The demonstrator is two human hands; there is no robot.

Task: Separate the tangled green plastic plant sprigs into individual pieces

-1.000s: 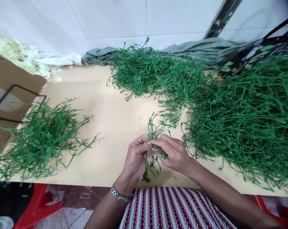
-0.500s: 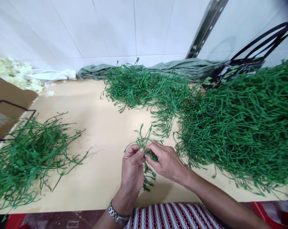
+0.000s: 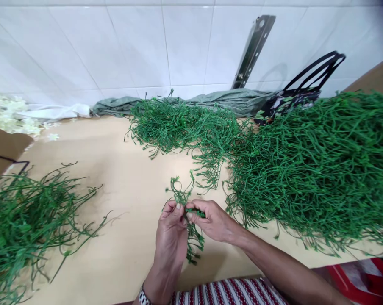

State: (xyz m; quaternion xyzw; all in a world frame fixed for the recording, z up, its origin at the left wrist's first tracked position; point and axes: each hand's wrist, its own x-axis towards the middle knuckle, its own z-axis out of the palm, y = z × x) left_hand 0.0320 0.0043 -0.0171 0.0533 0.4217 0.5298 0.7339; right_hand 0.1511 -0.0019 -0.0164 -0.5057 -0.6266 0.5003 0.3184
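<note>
Near the front of the table, both hands meet at a small bunch of green artificial stems (image 3: 194, 243). My left hand (image 3: 172, 235) pinches the bunch between thumb and fingers, with thin curly ends sticking out above and below. Close against it on the right, my right hand (image 3: 212, 221) has its thumb and fingers closed on part of the same green stems. The exact spot where the fingertips meet is partly hidden. A large heap of similar green stems (image 3: 309, 178) lies to the right of my right hand.
A smaller row of stems (image 3: 181, 125) runs along the back, before a crumpled grey-green cloth (image 3: 229, 99). Another pile of stems (image 3: 35, 220) lies at the left, near a cardboard box (image 3: 4, 148) and pale flowers (image 3: 10, 114). A black-handled bag (image 3: 283, 103) stands at the back right.
The camera view has tilted up and shifted a little right. Both hands stay on the bunch; its upper ends have changed shape slightly.
</note>
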